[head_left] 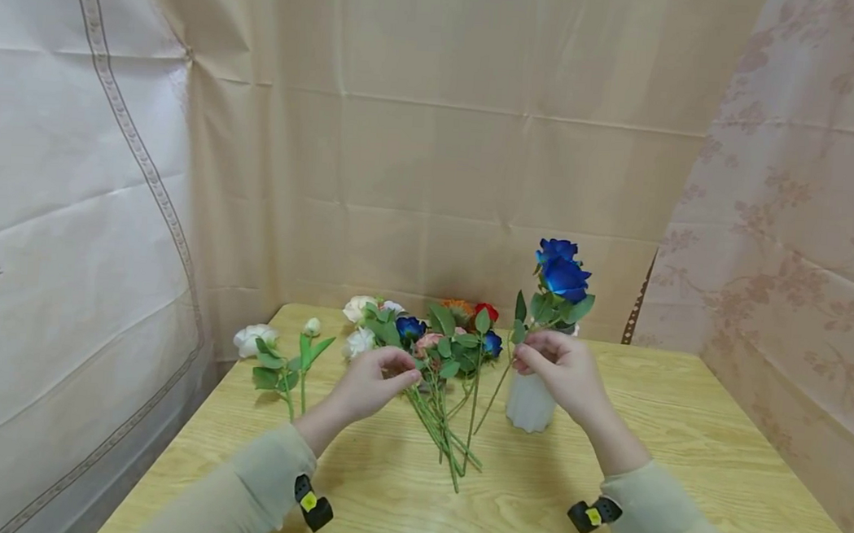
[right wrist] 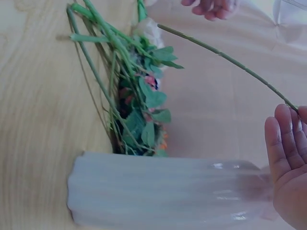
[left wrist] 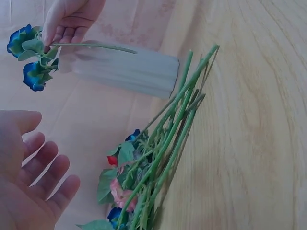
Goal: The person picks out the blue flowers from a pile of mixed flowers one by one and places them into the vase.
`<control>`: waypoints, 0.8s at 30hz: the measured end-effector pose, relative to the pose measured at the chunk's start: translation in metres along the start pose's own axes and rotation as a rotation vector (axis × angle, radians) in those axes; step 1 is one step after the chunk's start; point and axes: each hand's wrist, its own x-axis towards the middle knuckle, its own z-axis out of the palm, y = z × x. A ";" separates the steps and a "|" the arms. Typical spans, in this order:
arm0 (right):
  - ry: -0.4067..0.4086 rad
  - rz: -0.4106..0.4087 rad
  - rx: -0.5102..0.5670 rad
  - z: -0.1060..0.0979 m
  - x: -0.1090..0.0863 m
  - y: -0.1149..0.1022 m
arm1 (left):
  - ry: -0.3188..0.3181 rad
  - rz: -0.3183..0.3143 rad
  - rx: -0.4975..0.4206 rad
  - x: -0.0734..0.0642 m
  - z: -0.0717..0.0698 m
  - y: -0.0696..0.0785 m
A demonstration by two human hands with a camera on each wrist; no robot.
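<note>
My right hand (head_left: pixel 563 373) pinches the green stem (right wrist: pixel 230 60) of a blue rose (head_left: pixel 564 277) between thumb and fingers. The stem's cut end points down and to the left, outside the pale ribbed vase (head_left: pixel 530 405). Behind the held bloom shows a second blue rose (head_left: pixel 554 248) above the vase; its lower stem is hidden. My left hand (head_left: pixel 374 381) hovers over the flower pile with fingers loosely bent and nothing in them, as the left wrist view also shows. Below it lie crossed green stems (head_left: pixel 453 443) on the table.
Pink, red, orange, white and blue blooms (head_left: pixel 430 342) lie in a heap at the table's back. A white rose (head_left: pixel 255 340) and a white bud (head_left: pixel 311 326) lie at the left. Beige cloth (head_left: pixel 478 155) hangs behind the wooden table (head_left: pixel 680 445).
</note>
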 end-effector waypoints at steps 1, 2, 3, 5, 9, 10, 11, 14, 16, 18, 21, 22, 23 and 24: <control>0.004 0.001 0.012 -0.003 0.000 -0.001 | 0.010 0.008 0.006 0.001 0.002 -0.001; 0.009 -0.005 0.023 -0.005 0.000 -0.001 | 0.021 0.016 0.009 0.002 0.005 -0.002; 0.014 -0.007 0.036 -0.008 0.000 -0.001 | 0.029 0.024 0.009 0.003 0.007 -0.002; 0.024 -0.013 0.061 -0.012 0.000 -0.003 | 0.042 0.022 0.005 0.004 0.012 -0.002; 0.054 -0.017 0.080 -0.020 0.000 -0.005 | 0.036 0.015 -0.028 0.008 0.021 0.001; 0.063 -0.018 0.079 -0.022 0.001 -0.005 | 0.033 0.013 -0.035 0.009 0.023 0.002; 0.073 -0.017 0.081 -0.024 0.001 -0.006 | 0.030 0.016 -0.041 0.010 0.025 0.003; 0.100 -0.015 0.071 -0.031 0.003 -0.007 | 0.022 0.031 -0.069 0.015 0.032 0.005; 0.117 -0.018 0.062 -0.035 0.004 -0.008 | 0.022 0.036 -0.080 0.018 0.036 0.007; 0.136 -0.024 0.059 -0.040 0.006 -0.009 | 0.022 0.037 -0.087 0.020 0.039 0.009; 0.165 -0.037 0.057 -0.047 0.009 -0.010 | 0.019 0.027 -0.089 0.023 0.044 0.013; 0.177 -0.039 0.058 -0.050 0.010 -0.011 | 0.016 0.025 -0.092 0.024 0.046 0.014; 0.186 -0.042 0.058 -0.052 0.011 -0.011 | 0.014 0.026 -0.094 0.025 0.048 0.016; 0.194 -0.043 0.056 -0.054 0.012 -0.012 | 0.010 0.028 -0.095 0.026 0.049 0.017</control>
